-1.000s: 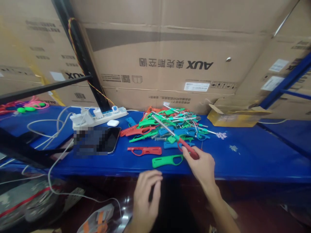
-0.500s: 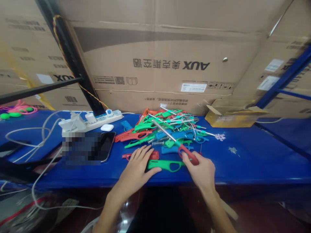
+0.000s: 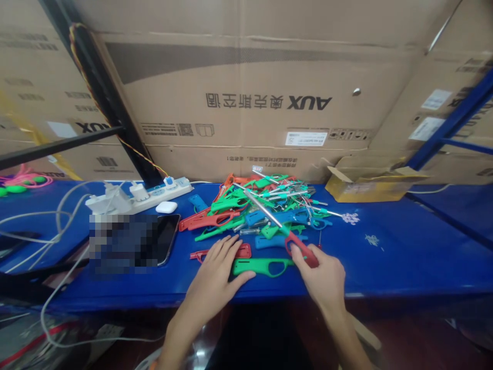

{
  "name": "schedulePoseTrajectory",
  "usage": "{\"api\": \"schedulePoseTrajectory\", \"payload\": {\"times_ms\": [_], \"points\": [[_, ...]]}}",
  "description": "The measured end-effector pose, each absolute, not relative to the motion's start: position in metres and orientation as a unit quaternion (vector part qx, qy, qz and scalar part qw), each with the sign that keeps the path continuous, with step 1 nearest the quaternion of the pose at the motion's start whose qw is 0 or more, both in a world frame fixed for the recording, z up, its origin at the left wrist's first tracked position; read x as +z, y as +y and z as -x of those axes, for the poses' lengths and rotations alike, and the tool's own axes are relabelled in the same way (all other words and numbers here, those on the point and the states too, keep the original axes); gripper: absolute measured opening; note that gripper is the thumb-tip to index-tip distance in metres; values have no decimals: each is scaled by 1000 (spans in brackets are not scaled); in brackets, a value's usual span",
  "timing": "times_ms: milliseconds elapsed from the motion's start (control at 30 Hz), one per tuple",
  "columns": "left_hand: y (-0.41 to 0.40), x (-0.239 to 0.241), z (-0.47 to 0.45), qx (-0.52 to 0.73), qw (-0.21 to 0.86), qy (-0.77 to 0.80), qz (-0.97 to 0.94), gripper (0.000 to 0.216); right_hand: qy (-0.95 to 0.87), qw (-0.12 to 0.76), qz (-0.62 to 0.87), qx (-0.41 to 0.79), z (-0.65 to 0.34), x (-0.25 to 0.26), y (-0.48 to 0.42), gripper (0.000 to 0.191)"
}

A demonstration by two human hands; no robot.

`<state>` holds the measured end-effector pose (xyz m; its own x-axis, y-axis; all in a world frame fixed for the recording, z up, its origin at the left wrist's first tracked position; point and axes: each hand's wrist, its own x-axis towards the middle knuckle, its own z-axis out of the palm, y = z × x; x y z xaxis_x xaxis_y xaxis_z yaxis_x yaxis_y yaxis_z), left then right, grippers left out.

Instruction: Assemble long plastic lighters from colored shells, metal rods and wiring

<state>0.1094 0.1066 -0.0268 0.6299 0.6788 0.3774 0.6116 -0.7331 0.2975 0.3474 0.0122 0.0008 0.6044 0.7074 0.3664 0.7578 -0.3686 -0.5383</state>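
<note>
My right hand (image 3: 324, 277) grips the red handle of a long-nosed lighter (image 3: 302, 250), whose metal tube points up and left over the pile. My left hand (image 3: 215, 270) lies flat with fingers stretched out, partly over a red lighter casing (image 3: 243, 251). Its thumb reaches across the left end of a green lighter casing (image 3: 263, 266), which lies between both hands. Just behind that sits a blue casing (image 3: 275, 241). Farther back is a tangled pile of lighter parts: green casings (image 3: 229, 203), an orange-red casing (image 3: 210, 221) and thin metal tubes (image 3: 287, 193).
On the left of the blue table (image 3: 419, 257) lie a phone (image 3: 168, 239), a white earphone case (image 3: 166, 207) and a power strip (image 3: 175, 192) with chargers and cables. An open yellow carton (image 3: 365, 191) stands at back right. Large cardboard boxes (image 3: 246, 67) wall off the back.
The camera view has shifted a little. Both hands keep nearly the same pose, the right one still around the red lighter handle and the left one flat by the casings.
</note>
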Motion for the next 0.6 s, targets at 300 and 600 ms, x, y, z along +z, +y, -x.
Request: {"api": "schedulePoseTrajectory", "payload": {"times_ms": [300,600], "points": [[104,-22,-111,212,103,384,-892,71,-427,369,825,-8,-348,-1,11,51],[104,-21,-111,208,91,384,-895,72,-429,424,780,-167,-466,38,-15,59]]}}
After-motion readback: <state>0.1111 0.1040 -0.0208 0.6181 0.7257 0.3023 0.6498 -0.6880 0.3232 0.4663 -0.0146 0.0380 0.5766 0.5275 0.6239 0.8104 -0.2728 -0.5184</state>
